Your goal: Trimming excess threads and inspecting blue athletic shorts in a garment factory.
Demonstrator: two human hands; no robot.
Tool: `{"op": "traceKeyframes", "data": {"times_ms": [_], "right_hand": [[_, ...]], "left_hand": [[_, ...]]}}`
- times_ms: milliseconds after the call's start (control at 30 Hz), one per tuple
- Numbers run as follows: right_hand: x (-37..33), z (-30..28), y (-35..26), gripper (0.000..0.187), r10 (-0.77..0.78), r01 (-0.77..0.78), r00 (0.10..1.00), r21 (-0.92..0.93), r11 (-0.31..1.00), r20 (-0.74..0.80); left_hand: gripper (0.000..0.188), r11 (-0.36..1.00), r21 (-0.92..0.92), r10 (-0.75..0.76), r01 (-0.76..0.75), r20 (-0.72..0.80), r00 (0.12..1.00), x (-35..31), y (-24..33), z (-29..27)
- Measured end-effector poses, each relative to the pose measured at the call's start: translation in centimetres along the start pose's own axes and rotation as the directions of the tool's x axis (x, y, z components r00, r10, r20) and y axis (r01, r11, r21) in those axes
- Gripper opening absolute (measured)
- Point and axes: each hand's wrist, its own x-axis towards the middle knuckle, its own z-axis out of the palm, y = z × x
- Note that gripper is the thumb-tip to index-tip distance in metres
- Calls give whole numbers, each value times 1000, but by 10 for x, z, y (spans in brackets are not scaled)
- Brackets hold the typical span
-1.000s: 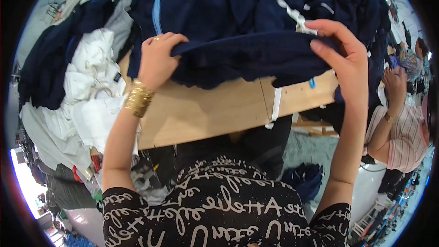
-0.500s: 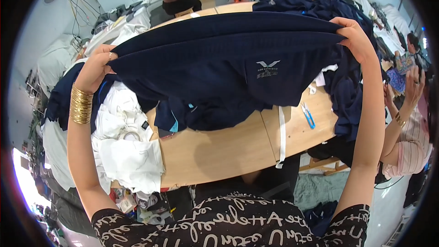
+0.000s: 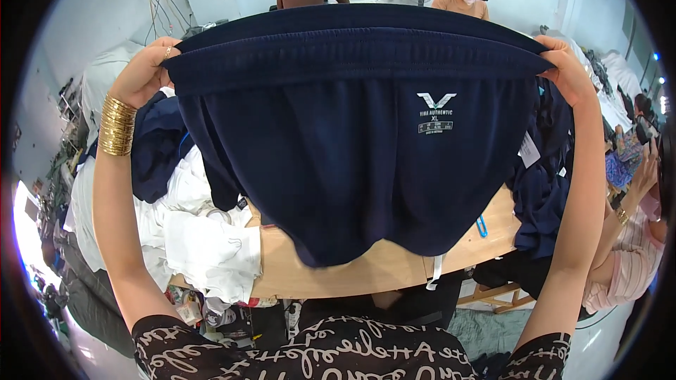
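Stretched between my two hands is a pair of navy shorts [image 3: 317, 148], held up by its elastic waistband. My left hand [image 3: 146, 70] pinches one end of the waistband, and several gold bangles circle that wrist. The other end is gripped by my right hand [image 3: 565, 70]. The cloth hangs down over the table, and a pale printed label shows on its inner side at the right. Blue-handled snips [image 3: 482, 226] lie on the table, partly hidden behind the hanging shorts.
White garments [image 3: 211, 253] are heaped on the wooden table [image 3: 282, 267] at the left. More navy garments [image 3: 542, 197] are piled at the right, close to my right arm. A co-worker's hand [image 3: 642, 179] is raised at the far right. Two people sit across the table.
Both hands have risen slightly and spread a little wider apart. The shorts now hang lower and flatter, covering more of the table. My head view has tilted up.
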Motion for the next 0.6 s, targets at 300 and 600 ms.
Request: {"op": "traceKeyframes", "data": {"times_ms": [300,600], "right_hand": [[-7,-7,-3,22,-45,46,997,-20,999,68],[-44,-3,-23,28,-29,29,1000,-5,1000,11]], "left_hand": [[15,1000,-25,18,-17,49,999,-3,5,-4],[19,997,-42,67,-61,159,985,-4,6,-1]]}}
